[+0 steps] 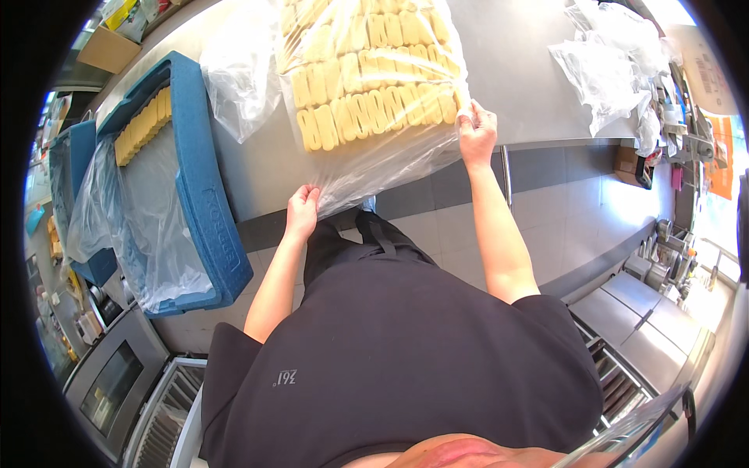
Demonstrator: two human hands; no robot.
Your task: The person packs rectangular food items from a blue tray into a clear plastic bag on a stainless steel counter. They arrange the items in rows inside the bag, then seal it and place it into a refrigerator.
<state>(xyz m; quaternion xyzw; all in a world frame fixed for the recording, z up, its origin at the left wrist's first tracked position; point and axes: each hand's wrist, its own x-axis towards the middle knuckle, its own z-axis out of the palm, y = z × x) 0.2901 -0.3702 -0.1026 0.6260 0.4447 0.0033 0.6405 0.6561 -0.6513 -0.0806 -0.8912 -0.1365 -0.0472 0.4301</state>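
Rows of pale yellow, finger-shaped dough pieces [374,112] lie on a steel table [509,76] under a clear plastic sheet or bag [380,169]. My left hand [303,212] pinches the plastic's lower left corner at the table's near edge. The lower right part of the plastic is gripped by my right hand [478,131], beside the end of the nearest row. Between both hands the film is stretched, with its near edge hanging over the table edge. Whether the plastic is a bag or a loose sheet I cannot tell.
Left stands a blue foam box [202,193], lined with plastic, holding a row of yellow pieces [143,126]; another blue box [82,158] is beyond it. Crumpled clear plastic [243,88] lies beside the rows, more plastic [608,64] at the table's right end. A metal leg [506,175] stands below.
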